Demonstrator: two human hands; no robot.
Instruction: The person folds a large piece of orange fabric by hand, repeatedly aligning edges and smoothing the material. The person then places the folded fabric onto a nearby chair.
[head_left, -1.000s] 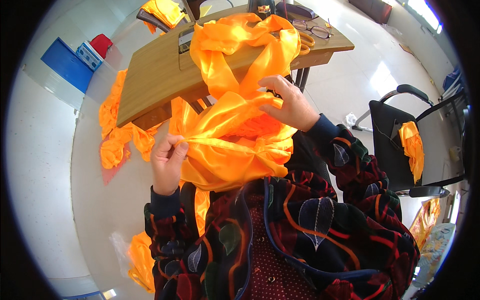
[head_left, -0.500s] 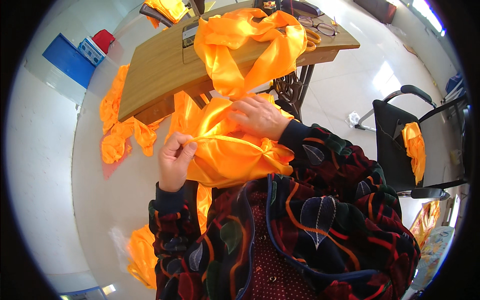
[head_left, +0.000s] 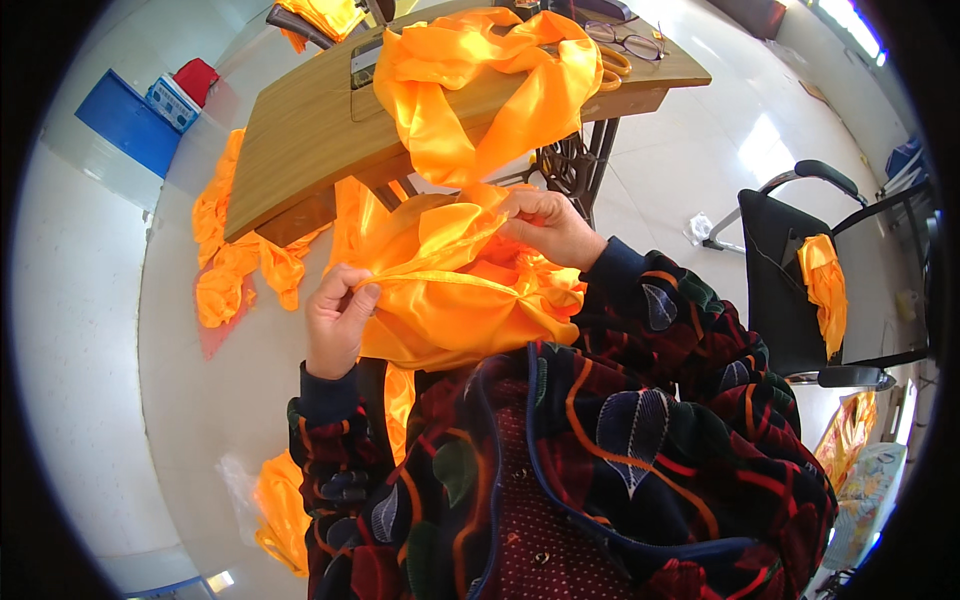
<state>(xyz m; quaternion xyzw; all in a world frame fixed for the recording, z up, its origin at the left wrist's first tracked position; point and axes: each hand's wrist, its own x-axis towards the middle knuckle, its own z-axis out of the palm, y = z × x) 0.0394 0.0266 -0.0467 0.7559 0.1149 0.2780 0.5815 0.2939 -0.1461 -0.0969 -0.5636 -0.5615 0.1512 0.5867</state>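
Beside table [head_left: 300,130], right hand [head_left: 553,228], earlier laid across orange cloth [head_left: 450,325], now pinches it; left hand [head_left: 335,318] still pinching.

The person wears a dark, soft-looking jacket [head_left: 710,480] with red patches and wiggly orange lines [head_left: 578,415]. Big leaf shapes cover it, some blue-gray [head_left: 632,440] with pale stitches, some green [head_left: 453,473]. Blue trim [head_left: 497,430] runs down its open front. The sleeves end in plain navy cuffs [head_left: 328,396]. Underneath is a dark red shirt [head_left: 515,500] with tiny white dots and round buttons [head_left: 541,557]. The left hand [head_left: 333,325] and right hand [head_left: 560,232] are bare.
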